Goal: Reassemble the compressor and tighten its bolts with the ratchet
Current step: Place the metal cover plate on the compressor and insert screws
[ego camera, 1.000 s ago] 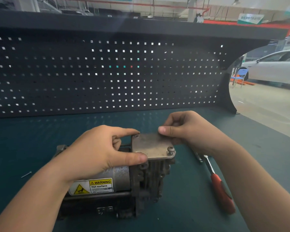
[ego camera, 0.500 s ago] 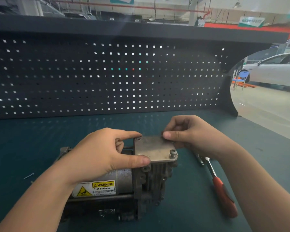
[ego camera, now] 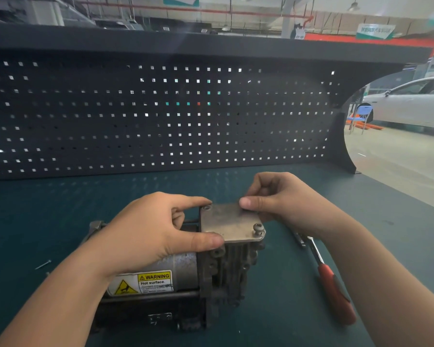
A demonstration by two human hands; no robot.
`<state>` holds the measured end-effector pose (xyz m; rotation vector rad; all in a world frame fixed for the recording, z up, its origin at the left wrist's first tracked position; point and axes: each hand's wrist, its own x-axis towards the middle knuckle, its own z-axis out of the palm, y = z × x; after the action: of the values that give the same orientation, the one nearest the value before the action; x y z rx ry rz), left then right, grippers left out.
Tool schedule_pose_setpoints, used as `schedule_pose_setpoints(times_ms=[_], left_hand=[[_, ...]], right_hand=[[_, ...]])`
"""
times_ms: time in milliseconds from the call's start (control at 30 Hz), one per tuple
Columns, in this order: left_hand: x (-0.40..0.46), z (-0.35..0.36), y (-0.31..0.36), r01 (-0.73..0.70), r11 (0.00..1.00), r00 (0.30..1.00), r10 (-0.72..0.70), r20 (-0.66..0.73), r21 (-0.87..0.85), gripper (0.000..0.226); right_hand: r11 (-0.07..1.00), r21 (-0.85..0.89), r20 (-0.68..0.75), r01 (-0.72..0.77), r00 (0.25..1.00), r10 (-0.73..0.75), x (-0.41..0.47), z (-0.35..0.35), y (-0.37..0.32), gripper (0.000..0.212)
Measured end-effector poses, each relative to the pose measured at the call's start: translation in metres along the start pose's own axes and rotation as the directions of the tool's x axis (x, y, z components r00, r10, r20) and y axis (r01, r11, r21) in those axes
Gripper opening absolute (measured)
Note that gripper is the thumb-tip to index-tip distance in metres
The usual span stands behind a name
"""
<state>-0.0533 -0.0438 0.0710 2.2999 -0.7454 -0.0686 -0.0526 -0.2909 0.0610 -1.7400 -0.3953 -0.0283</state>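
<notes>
The compressor (ego camera: 186, 279) lies on the green bench, its yellow warning label facing me. A flat metal cover plate (ego camera: 229, 221) sits on top of its finned head. My left hand (ego camera: 150, 229) pinches the plate's left edge between thumb and forefinger. My right hand (ego camera: 283, 199) pinches the plate's far right corner, thumb on top. A bolt (ego camera: 258, 227) stands raised in the plate's near right corner; another bolt head (ego camera: 206, 208) shows at the far left corner. The red-handled ratchet (ego camera: 328, 279) lies on the bench to the right, partly under my right forearm.
A dark pegboard (ego camera: 161, 116) walls off the back of the bench. A small loose screw (ego camera: 43, 264) lies on the bench at the left. The bench's right edge (ego camera: 398, 194) drops to a workshop floor with a white car beyond.
Both hands keep their hold on the plate. The view has shifted slightly, so the compressor and hands sit a little lower in frame.
</notes>
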Motion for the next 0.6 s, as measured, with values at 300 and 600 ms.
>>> schedule_pose_setpoints(times_ms=[300,600], left_hand=[[0.0006,-0.0002,-0.0017,-0.003,1.000,1.000,0.003,-0.003,0.015,0.083],[0.0015,0.0004,-0.0020,-0.011,0.999,1.000,0.011,-0.003,0.042,0.081]], right_hand=[[1.000,0.008,-0.013,0.016,1.000,-0.015,0.0011,0.0006,0.0009,0.020],[0.999,-0.053,-0.040,0.011,0.999,-0.013,0.0009,0.0021,-0.0005,0.028]])
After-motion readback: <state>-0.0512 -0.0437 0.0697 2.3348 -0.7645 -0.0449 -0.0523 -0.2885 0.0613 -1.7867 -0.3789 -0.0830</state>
